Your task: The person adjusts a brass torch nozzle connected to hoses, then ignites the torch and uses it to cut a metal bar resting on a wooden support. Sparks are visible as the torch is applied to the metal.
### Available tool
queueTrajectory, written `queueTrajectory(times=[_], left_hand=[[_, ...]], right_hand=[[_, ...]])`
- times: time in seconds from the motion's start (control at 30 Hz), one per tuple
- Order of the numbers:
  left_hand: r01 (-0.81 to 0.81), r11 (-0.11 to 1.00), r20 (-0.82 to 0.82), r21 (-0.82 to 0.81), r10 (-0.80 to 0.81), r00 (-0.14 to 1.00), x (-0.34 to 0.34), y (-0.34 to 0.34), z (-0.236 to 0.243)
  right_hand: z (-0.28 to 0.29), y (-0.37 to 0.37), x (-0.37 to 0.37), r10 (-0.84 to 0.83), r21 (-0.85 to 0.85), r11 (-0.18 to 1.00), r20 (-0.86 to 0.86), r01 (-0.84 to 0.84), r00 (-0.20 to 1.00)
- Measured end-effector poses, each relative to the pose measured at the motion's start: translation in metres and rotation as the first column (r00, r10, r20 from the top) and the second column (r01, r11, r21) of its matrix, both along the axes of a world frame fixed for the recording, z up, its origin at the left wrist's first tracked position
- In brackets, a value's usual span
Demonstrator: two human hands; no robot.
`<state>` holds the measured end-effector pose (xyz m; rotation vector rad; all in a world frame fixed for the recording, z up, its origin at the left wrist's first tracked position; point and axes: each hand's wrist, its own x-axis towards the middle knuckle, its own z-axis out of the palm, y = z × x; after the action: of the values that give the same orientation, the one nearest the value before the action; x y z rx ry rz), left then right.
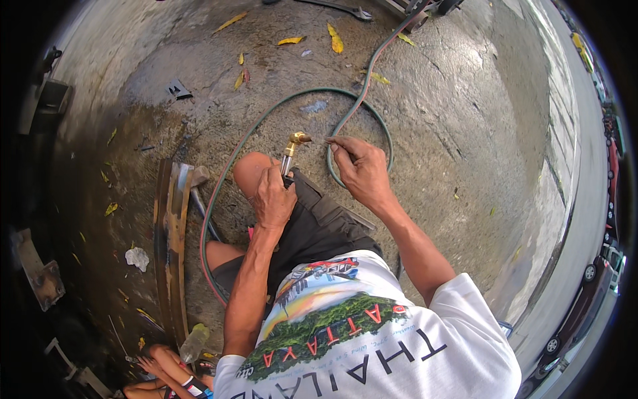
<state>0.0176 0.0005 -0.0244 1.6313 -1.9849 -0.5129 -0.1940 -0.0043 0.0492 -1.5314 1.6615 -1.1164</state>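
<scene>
My left hand [272, 196] is closed round the handle of a gas cutting torch [289, 153], whose brass angled head points right, above my bent knee. Just right of the nozzle, my right hand [359, 166] pinches something thin and small, too small to name, close to the tip. A red-and-green twin hose [254, 125] loops on the wet concrete around my hands and runs up to the top edge. I cannot see a flame at the nozzle.
Rusty metal bars [174, 246] and a hammer [199, 193] lie left of my leg. A wrench [342, 10] lies at the top. Another person's hand and legs [169, 372] show at lower left, beside a plastic bottle [194, 342]. Parked cars [591, 292] line the road at right.
</scene>
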Motion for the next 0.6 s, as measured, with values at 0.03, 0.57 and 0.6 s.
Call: queueTrajectory(times=[0.03,0.57,0.6], left_hand=[[0.006,1.0,-0.007,-0.002,-0.006,1.0,0.0,0.0,0.0],[-0.012,1.0,-0.026,0.007,0.012,1.0,0.004,-0.007,-0.009],[-0.017,1.0,-0.024,0.002,0.017,1.0,0.004,-0.008,-0.01]], right_hand=[[-0.001,-0.001,0.001,-0.005,0.0,1.0,0.011,0.005,1.0],[-0.005,-0.011,0.009,0.008,0.049,0.999,-0.007,-0.007,1.0],[-0.005,-0.012,0.009,0.009,0.059,0.998,-0.015,-0.008,1.0]])
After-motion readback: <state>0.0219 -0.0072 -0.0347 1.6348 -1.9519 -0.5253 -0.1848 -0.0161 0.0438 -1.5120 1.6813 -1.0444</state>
